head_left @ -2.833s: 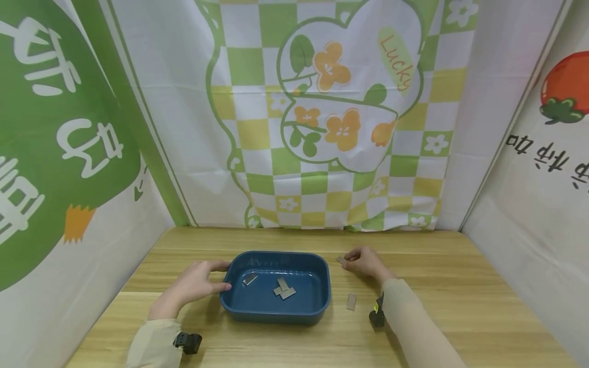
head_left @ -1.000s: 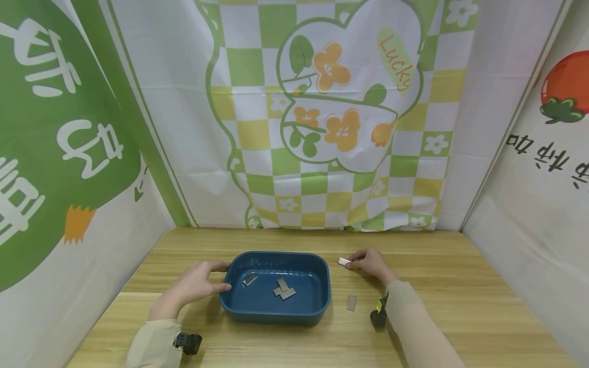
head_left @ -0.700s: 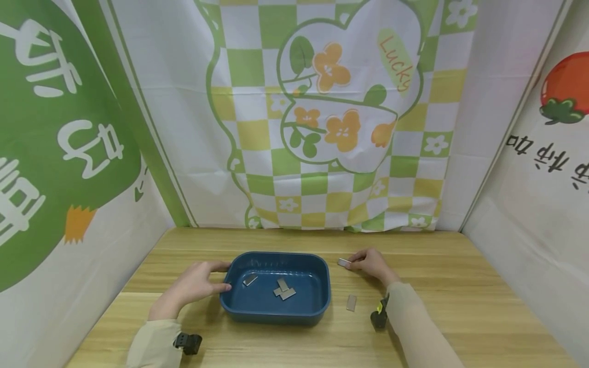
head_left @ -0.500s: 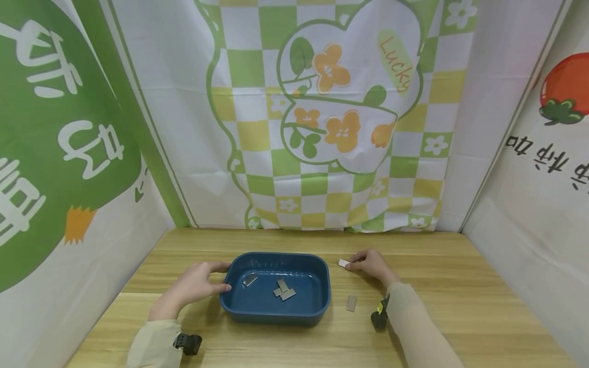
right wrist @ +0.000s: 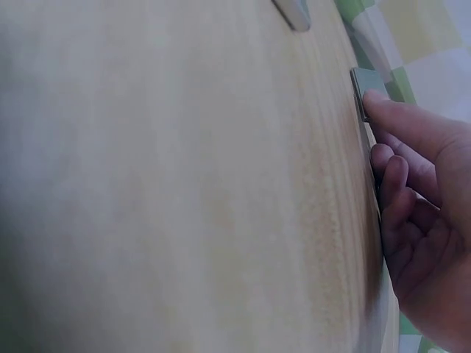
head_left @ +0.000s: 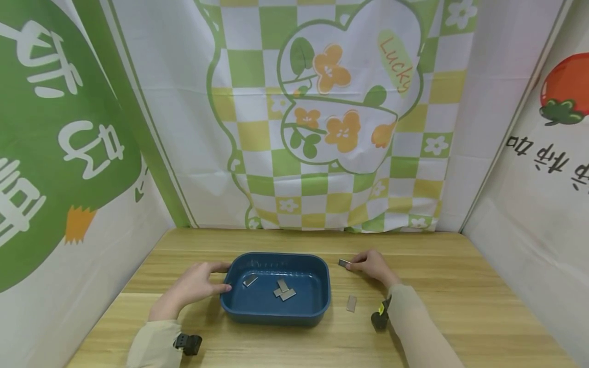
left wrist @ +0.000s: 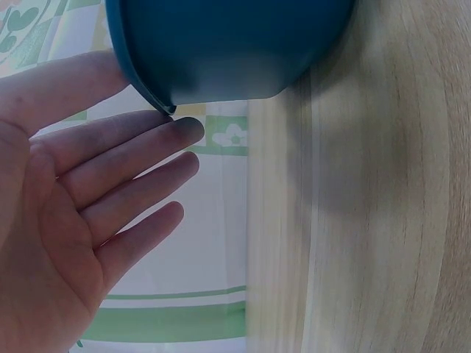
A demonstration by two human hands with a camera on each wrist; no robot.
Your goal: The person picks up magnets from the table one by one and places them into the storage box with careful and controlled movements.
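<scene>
A dark blue plastic tub (head_left: 322, 301) sits mid-table with several small grey metal plates (head_left: 282, 289) lying inside. My left hand (head_left: 216, 278) lies flat against the tub's left rim; in the left wrist view the left hand (left wrist: 110, 191) shows straight fingers touching the tub (left wrist: 221, 44) under its lip. My right hand (head_left: 353, 265) is just right of the tub's far corner, fingers curled, and pinches one metal plate (head_left: 344, 262) at its edge. In the right wrist view a fingertip of that right hand (right wrist: 397, 169) sits on the tilted plate (right wrist: 362, 92).
Another loose metal plate (head_left: 351, 302) lies on the wooden table (head_left: 460, 306) near my right forearm, seen too as the plate (right wrist: 293, 11) in the right wrist view. Printed cloth walls close off the back and both sides.
The plate under my right fingertips has tipped and looks darker than before. The right hand shifted slightly right. The left hand and tub stayed put.
</scene>
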